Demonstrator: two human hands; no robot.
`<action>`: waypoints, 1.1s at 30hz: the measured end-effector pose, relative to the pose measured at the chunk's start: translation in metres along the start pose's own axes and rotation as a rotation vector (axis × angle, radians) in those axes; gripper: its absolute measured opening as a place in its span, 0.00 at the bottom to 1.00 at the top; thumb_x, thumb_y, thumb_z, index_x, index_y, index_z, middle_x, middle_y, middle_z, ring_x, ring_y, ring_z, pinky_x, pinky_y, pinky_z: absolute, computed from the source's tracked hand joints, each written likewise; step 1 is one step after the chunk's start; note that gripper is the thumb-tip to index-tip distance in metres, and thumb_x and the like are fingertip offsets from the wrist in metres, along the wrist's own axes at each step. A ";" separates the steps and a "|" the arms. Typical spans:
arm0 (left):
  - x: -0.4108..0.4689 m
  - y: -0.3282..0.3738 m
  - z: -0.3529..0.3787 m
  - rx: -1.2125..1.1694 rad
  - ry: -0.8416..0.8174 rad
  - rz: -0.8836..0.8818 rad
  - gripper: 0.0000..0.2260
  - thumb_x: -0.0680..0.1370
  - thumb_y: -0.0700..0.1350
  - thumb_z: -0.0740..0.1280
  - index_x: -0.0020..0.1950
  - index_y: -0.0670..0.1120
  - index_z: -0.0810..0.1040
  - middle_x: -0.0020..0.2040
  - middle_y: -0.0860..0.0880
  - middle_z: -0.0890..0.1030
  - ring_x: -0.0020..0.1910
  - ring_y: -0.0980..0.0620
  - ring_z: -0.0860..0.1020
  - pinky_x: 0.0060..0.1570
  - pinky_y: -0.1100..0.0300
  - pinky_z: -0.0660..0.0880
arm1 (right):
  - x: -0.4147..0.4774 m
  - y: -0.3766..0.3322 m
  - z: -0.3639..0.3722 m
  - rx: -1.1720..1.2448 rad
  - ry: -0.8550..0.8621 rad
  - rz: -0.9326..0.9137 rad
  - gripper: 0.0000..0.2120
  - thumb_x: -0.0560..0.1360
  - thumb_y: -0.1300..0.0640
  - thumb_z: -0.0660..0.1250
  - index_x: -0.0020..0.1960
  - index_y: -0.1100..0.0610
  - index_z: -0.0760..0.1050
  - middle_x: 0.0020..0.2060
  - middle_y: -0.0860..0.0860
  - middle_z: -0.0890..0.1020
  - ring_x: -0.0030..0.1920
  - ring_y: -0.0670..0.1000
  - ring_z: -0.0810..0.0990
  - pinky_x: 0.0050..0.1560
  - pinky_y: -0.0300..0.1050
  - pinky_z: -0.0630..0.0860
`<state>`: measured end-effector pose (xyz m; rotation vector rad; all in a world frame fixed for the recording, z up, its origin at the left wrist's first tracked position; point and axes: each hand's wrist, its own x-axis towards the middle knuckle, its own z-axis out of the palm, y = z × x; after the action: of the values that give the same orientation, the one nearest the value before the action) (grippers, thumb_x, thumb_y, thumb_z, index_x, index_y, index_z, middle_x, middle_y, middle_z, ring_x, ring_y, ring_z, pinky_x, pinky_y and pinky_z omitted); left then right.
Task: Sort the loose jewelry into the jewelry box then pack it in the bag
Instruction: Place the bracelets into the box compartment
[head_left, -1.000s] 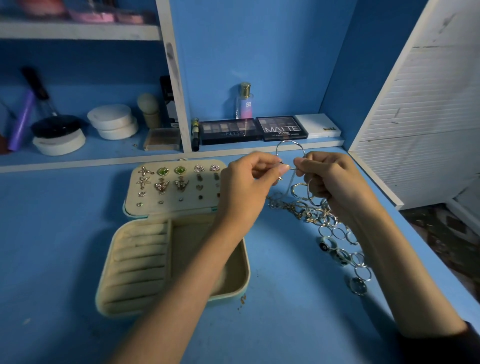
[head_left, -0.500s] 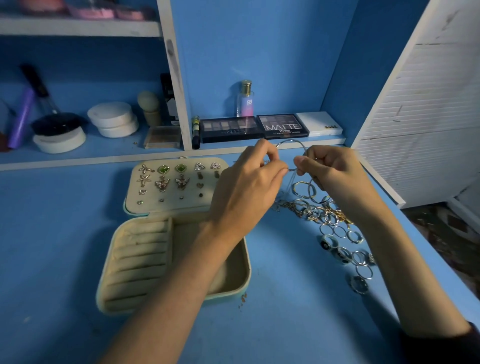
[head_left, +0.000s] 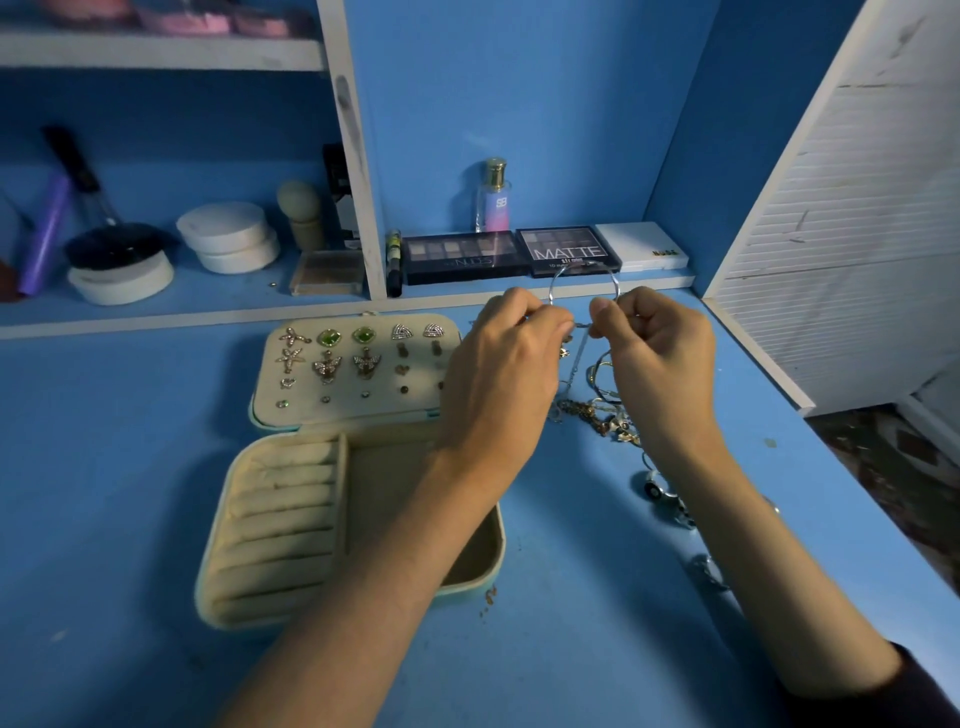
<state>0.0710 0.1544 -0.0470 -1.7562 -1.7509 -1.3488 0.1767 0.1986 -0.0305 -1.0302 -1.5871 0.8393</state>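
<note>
Two pinches on the hoop (head_left: 552, 287): left hand (head_left: 498, 364) and right hand (head_left: 660, 353) clamp fingertips on its ends, above the table (head_left: 104, 467) right of the box (head_left: 483, 582) (light, springy, bends easily, I'd say), so hold gently there.

Hoop (head_left: 555, 280): thin glossy metal wire, pinched between my left hand (head_left: 498, 374) and right hand (head_left: 660, 358).
Box lining (head_left: 280, 519): matt beige cloth, beside my left wrist.
Loose jewelry (head_left: 597, 415): shiny metal, under my right hand.
Tabletop (head_left: 104, 467): matt blue paint.
</note>
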 end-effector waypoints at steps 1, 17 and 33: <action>0.000 0.000 0.001 -0.015 0.005 0.000 0.05 0.73 0.39 0.68 0.41 0.39 0.82 0.38 0.44 0.78 0.34 0.45 0.78 0.29 0.53 0.76 | 0.000 0.001 0.001 0.013 0.016 0.000 0.17 0.76 0.61 0.65 0.32 0.68 0.67 0.23 0.58 0.68 0.24 0.45 0.58 0.25 0.35 0.57; 0.006 0.001 -0.010 -0.758 -0.131 -0.723 0.06 0.71 0.35 0.73 0.44 0.43 0.79 0.36 0.49 0.82 0.31 0.60 0.80 0.35 0.67 0.77 | 0.002 0.005 0.001 0.032 0.023 0.030 0.16 0.76 0.58 0.65 0.35 0.68 0.71 0.22 0.51 0.68 0.23 0.44 0.58 0.26 0.37 0.57; 0.002 0.014 -0.008 -0.566 -0.241 -0.761 0.04 0.72 0.45 0.74 0.38 0.47 0.82 0.32 0.51 0.83 0.26 0.62 0.77 0.29 0.69 0.71 | 0.001 0.008 0.002 -0.024 0.051 0.003 0.17 0.76 0.57 0.65 0.33 0.65 0.71 0.25 0.59 0.74 0.23 0.45 0.61 0.26 0.38 0.59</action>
<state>0.0806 0.1468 -0.0361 -1.5935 -2.5102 -2.1838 0.1759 0.2027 -0.0375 -1.0637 -1.5557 0.7919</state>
